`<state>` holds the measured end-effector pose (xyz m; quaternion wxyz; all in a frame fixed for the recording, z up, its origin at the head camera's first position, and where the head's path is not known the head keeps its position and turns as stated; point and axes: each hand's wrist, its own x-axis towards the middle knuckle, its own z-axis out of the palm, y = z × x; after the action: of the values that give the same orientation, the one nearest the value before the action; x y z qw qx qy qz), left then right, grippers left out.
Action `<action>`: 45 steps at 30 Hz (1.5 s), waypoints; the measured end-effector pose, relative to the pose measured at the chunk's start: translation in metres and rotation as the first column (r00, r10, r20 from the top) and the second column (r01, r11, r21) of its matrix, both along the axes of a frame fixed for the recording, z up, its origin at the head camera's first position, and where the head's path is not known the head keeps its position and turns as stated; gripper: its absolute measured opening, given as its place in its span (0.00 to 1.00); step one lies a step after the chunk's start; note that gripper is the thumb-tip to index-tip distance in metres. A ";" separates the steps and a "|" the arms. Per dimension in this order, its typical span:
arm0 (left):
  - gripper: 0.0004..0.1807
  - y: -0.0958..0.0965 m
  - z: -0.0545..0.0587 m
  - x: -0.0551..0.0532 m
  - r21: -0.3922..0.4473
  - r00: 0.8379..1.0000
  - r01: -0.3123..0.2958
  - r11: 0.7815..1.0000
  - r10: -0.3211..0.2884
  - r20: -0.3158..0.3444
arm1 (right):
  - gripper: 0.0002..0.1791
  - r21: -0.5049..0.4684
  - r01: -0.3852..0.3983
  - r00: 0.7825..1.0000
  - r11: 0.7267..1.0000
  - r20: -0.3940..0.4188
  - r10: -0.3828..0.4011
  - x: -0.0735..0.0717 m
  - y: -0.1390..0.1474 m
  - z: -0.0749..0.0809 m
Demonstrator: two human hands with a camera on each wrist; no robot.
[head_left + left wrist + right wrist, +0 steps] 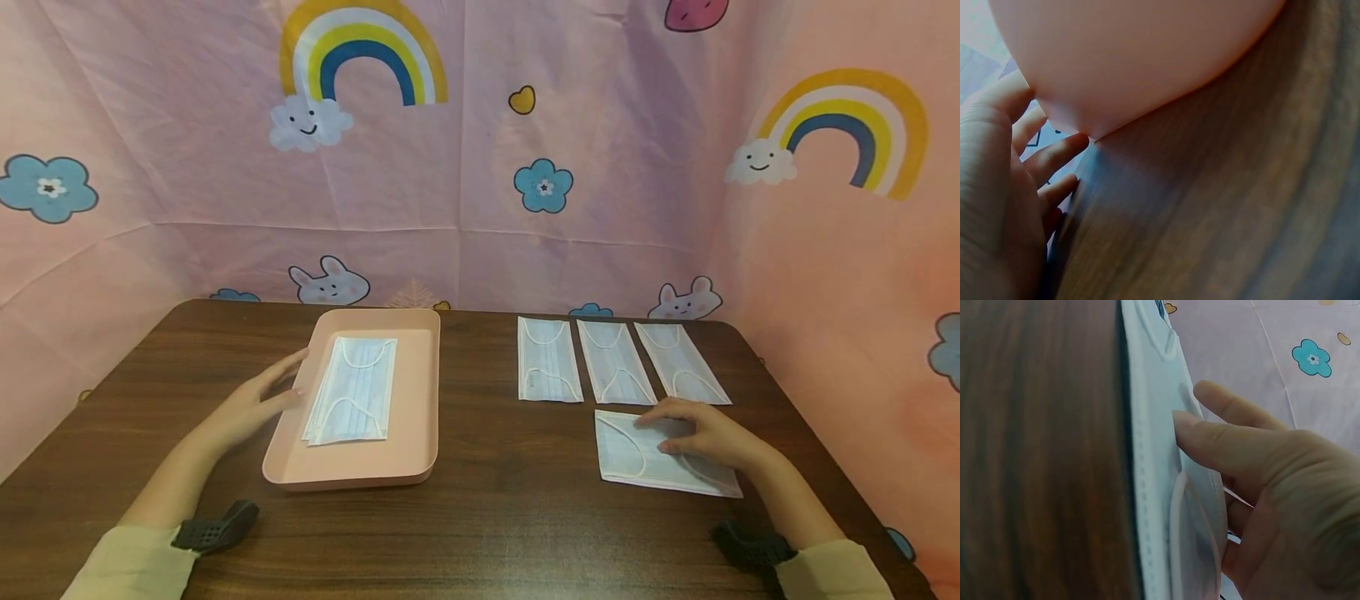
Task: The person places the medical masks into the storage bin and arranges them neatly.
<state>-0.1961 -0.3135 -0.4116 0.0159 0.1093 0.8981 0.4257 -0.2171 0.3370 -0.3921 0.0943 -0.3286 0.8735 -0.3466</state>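
Observation:
A pale pink tray point(414, 400) stands on the left of the table, with a small stack of overlapping face masks point(358, 387) lying in it. My left hand point(251, 410) is at the tray's left side, fingers loosely spread and fingertips at its wall; the left wrist view shows the hand point(1007, 169) beside the tray wall point(1141, 56). On the right, a single face mask point(622, 454) lies flat and slightly turned. Over it rests my right hand point(708, 433), its thumb tip on the mask point(1150, 425) and its index fingertip near the far edge.
Three more face masks point(550, 362) lie side by side in a row at the back right, just beyond the right hand. The brown wooden table point(480, 533) ends at a pink patterned cloth point(480, 150) hung behind and at the sides.

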 end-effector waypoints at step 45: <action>0.39 0.000 0.000 0.000 0.010 1.000 -0.003 1.000 0.003 0.011 | 0.27 -0.197 0.022 0.998 0.980 0.054 -0.011 0.015 -0.022 0.021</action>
<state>-0.1958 -0.3139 -0.4119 0.0199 0.1055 0.8961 0.4307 -0.2025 0.3146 -0.3707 0.0814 -0.3198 0.8348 -0.4407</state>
